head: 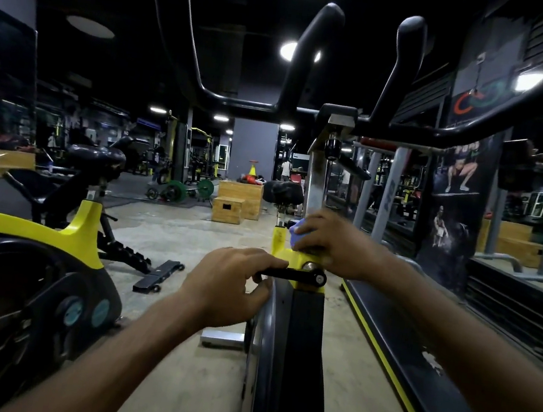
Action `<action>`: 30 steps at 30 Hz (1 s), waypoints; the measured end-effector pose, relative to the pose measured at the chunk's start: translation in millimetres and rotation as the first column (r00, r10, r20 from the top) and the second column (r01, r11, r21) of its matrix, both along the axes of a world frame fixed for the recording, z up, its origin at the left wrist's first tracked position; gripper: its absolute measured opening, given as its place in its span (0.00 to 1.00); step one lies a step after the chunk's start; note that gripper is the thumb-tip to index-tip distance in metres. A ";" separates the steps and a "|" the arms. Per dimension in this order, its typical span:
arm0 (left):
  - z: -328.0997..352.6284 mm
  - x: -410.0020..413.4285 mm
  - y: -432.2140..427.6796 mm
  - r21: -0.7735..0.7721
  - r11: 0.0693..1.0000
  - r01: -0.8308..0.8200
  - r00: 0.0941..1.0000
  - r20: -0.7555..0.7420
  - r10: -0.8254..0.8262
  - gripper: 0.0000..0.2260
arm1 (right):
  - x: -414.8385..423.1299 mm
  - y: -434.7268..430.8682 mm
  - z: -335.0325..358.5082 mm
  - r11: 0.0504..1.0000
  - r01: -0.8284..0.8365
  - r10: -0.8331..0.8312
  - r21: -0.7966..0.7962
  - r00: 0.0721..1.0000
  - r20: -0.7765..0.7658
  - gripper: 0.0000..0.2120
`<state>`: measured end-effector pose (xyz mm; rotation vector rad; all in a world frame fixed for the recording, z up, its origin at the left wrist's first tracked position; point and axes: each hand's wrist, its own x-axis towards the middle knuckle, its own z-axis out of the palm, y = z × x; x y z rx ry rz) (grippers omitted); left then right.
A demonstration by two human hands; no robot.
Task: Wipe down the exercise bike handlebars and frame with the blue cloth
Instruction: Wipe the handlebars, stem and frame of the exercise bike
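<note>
Blue cloth [297,232] is bunching under my right hand [334,245], which is pressing it onto the yellow frame [294,259]. At nine o'clock from there, my left hand [228,286] is curling around the black lever [292,275]. Handlebars [310,110] are looming at twelve o'clock.

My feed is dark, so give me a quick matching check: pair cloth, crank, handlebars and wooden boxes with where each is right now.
Things:
1. cloth
2. crank
3. handlebars
4. wooden boxes

Places:
A. overhead, untouched
B. gripped by the left hand
C. on the floor, far behind the bike
D. under the right hand, on the yellow frame

Pairs: 1-D, 2-B, 3-A, 4-C
</note>
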<state>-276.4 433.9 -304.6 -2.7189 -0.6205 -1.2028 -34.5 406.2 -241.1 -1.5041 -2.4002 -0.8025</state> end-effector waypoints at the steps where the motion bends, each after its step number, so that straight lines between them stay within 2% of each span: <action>1: -3.7 0.5 0.1 0.015 1.000 0.007 1.000 0.011 -0.007 0.20 | 6.0 -0.5 -2.1 0.997 -0.055 0.060 0.052 0.994 -0.091 0.13; 3: -10.9 1.5 1.6 0.051 0.999 0.008 1.000 0.015 -0.009 0.21 | 15.5 9.8 -9.7 0.936 -0.077 0.196 0.344 0.926 -0.324 0.12; 5: -17.5 1.8 4.4 0.091 0.996 -0.004 1.000 0.002 0.004 0.23 | 10.4 25.4 -11.7 0.836 0.111 0.288 0.538 0.745 -0.601 0.13; 6: -19.5 1.9 5.8 0.113 0.994 -0.009 1.000 -0.010 0.010 0.23 | 2.9 33.8 -8.7 0.821 0.197 0.311 0.535 0.632 -0.710 0.13; 7: -21.0 1.9 6.8 0.133 0.991 -0.012 1.000 -0.023 0.015 0.24 | -5.9 41.6 -4.9 0.835 0.233 0.307 0.499 0.556 -0.773 0.13; 8: -22.0 1.7 7.7 0.149 0.989 -0.011 0.999 -0.032 0.016 0.24 | -14.4 47.3 -1.4 0.851 0.241 0.286 0.466 0.533 -0.797 0.13; 12: -25.5 2.4 8.3 0.186 0.982 0.007 1.000 -0.018 -0.004 0.25 | -8.7 42.4 -12.4 0.896 0.173 0.230 0.409 0.607 -0.761 0.14; 14: -25.6 5.1 8.9 0.197 0.980 0.012 1.000 0.012 -0.014 0.24 | 10.3 22.3 -32.4 0.954 0.112 0.162 0.279 0.592 -0.790 0.13; 16: -25.6 8.7 10.0 0.208 0.978 0.020 0.999 0.040 -0.029 0.22 | 23.0 9.3 -46.6 0.974 0.109 0.114 0.201 0.529 -0.841 0.11; 17: -25.9 10.4 10.5 0.214 0.977 0.024 0.998 0.049 -0.036 0.21 | 25.7 11.1 -45.7 0.968 0.126 0.147 0.219 0.426 -0.893 0.10; 18: -25.7 11.2 10.8 0.218 0.975 0.028 0.998 0.053 -0.040 0.21 | 25.5 16.9 -37.2 0.969 0.121 0.184 0.216 0.232 -0.955 0.08; 19: -25.3 10.7 10.7 0.220 0.975 0.030 0.998 0.050 -0.042 0.21 | 24.9 28.2 -24.7 0.974 0.075 0.213 0.212 -0.008 -0.977 0.08; 20: -25.0 9.3 10.4 0.222 0.975 0.031 0.998 0.042 -0.041 0.21 | 23.1 41.8 -10.4 0.973 0.025 0.228 0.228 -0.230 -0.946 0.09; 21: -24.6 7.5 10.1 0.228 0.973 0.028 0.999 0.029 -0.036 0.22 | 19.9 54.0 4.5 0.968 -0.005 0.229 0.251 -0.393 -0.891 0.09; 22: -23.6 5.3 10.3 0.239 0.971 0.023 1.000 0.012 -0.026 0.23 | 17.9 64.0 18.1 0.966 -0.020 0.219 0.259 -0.475 -0.852 0.08; 24: -20.7 2.4 11.0 0.263 0.965 0.009 1.000 -0.011 -0.007 0.24 | 12.0 73.8 33.0 0.962 -0.077 0.186 0.263 -0.524 -0.832 0.09; 26: -19.4 2.8 13.0 0.269 0.963 0.011 1.000 -0.001 -0.011 0.23 | 8.7 71.2 33.8 0.944 -0.190 0.143 0.270 -0.501 -0.854 0.12; 28: -20.5 6.9 13.7 0.248 0.968 0.024 0.999 0.020 -0.030 0.22 | 11.2 61.7 22.4 0.932 -0.261 0.127 0.251 -0.414 -0.901 0.14; 30: -23.7 10.7 13.5 0.236 0.971 0.031 0.998 0.043 -0.042 0.21 | 13.8 47.8 2.6 0.960 -0.211 0.131 0.183 -0.238 -0.962 0.14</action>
